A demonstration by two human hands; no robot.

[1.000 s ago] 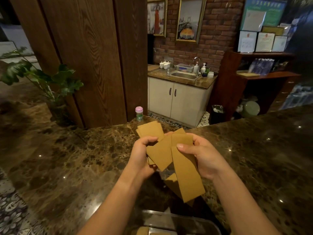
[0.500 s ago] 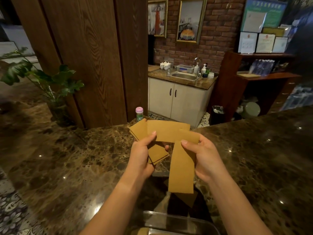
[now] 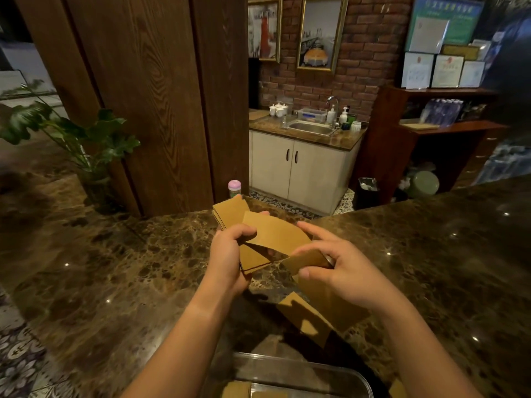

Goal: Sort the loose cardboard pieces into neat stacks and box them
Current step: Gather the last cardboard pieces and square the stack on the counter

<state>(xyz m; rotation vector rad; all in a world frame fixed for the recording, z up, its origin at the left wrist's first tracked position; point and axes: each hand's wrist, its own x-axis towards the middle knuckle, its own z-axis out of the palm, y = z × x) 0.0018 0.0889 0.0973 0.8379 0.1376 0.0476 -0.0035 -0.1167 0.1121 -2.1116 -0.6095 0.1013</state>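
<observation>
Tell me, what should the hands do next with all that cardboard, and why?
Probably slide the piece in the right hand flat onto the stack the left hand grips. The cardboard pieces sit fanned at different angles, not lined up, so squaring them seems the likely step before they go into the clear box at the near edge of the counter.

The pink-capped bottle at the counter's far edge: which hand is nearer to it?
Left. The left hand grips a cardboard stack that reaches up just below the pink-capped bottle. The right hand sits lower and further right, pinching another cardboard piece.
</observation>
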